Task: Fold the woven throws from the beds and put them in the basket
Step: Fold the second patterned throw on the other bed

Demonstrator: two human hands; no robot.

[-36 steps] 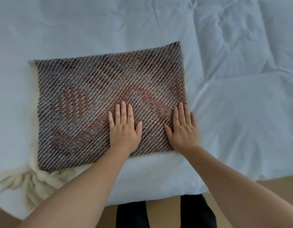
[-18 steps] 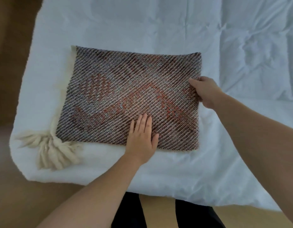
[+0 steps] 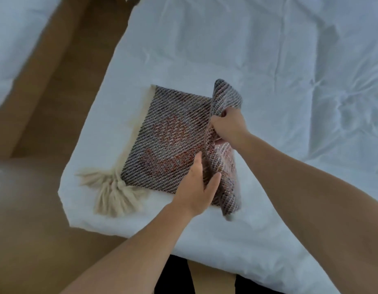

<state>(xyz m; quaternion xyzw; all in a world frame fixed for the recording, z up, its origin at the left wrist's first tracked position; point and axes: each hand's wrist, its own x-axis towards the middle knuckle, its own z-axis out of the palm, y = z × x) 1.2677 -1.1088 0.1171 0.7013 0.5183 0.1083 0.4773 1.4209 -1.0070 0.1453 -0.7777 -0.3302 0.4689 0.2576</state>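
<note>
The right hand [image 3: 227,127] pinches the woven throw's [image 3: 171,143] right edge, lifted over its middle. The left hand [image 3: 197,187] grips the near fold. The cream tassel [image 3: 113,187] lies at the throw's near-left corner on the bed [image 3: 268,60].

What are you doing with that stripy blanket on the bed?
A person is folding a woven throw on a white bed. The right hand grips the throw's right edge, lifted up off the bed and leaning toward the left side. The left hand pinches the near edge by the fold. The cream tassel lies on the bed at the throw's left corner. No basket is in view.
</note>
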